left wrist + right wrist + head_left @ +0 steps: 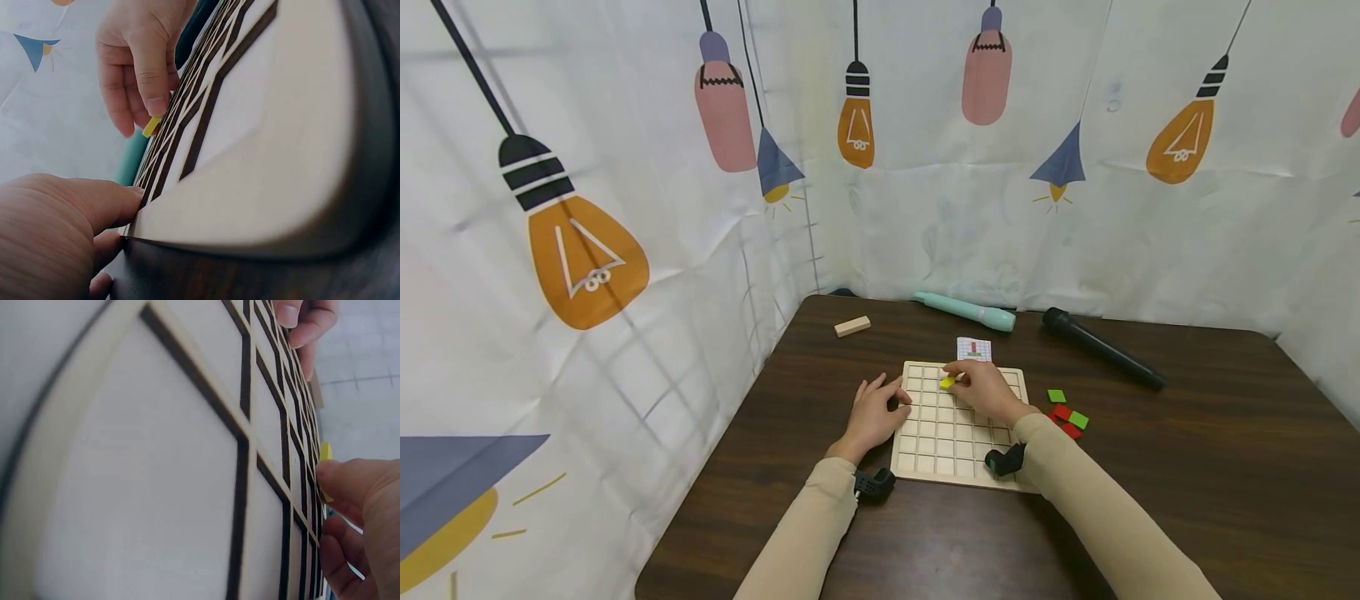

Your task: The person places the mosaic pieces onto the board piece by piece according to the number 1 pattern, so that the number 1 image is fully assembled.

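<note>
Board (953, 432), wooden and gridded, lies flat on the dark table (1210, 450), its left edge gripped between thumb and fingers of the left hand (872, 417). The right hand (987, 393) pinches a yellow tile (947, 382) at the grid's far rows. Loose red and green tiles (1078, 419) lie just right of the board; a printed card (973, 348) sits at its far edge.
</note>
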A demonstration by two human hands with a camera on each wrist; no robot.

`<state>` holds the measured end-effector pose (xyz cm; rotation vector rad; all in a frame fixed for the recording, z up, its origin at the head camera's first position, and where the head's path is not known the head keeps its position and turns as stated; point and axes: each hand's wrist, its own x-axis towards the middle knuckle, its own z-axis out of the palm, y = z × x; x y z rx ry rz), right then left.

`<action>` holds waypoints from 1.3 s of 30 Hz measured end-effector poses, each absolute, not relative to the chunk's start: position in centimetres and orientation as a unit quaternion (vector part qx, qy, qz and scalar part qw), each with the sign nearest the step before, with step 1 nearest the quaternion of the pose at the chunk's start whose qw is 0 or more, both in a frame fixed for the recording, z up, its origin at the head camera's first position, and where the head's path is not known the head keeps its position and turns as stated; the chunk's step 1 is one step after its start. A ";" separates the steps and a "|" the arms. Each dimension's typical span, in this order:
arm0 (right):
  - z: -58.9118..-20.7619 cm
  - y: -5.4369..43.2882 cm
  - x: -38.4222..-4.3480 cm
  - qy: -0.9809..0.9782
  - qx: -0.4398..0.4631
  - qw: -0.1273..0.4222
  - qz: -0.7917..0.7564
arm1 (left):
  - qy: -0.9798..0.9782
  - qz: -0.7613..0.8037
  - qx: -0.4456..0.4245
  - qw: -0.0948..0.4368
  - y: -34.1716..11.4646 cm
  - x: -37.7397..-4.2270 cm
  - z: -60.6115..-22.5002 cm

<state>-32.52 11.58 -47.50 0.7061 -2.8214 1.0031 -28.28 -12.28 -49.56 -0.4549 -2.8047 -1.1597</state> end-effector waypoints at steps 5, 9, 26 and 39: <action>-48.1 11.6 -32.5 -0.909 0.234 0.050 0.340 | -0.913 -0.376 -0.151 0.037 -12.2 -28.3 -49.6; -48.5 11.6 -32.5 -0.904 0.234 0.063 0.352 | -0.914 -0.376 -0.151 0.037 -12.3 -28.3 -49.5; -49.0 11.8 -32.0 -0.897 0.232 0.089 0.364 | -0.913 -0.380 -0.147 0.037 -12.2 -28.2 -49.5; -48.9 11.7 -31.9 -0.898 0.227 0.098 0.365 | -0.910 -0.382 -0.155 0.042 -12.2 -28.1 -49.3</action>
